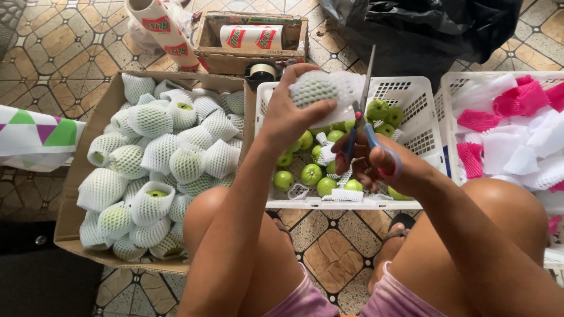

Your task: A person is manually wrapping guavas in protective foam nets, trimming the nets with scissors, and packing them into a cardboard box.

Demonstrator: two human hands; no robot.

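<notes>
Trimming net sleeve on fruit, upper centre, gripped in left hand; right hand fingers through scissors, blades seemingly at net edge. Cardboard box, left, nearly full of wrapped fruit; white crate, centre, holds bare green ones.

Our arms are bare from the wrists up, with no sleeves, watch or bracelets showing. Our left hand wears no rings that we can see. On our right hand the fingernails carry pink polish. Our knees and thighs are bare too, and at the bottom edge we wear light pink shorts with a soft, pale hem. On one foot we have a dark flip-flop sandal with a thin strap between the toes.
</notes>
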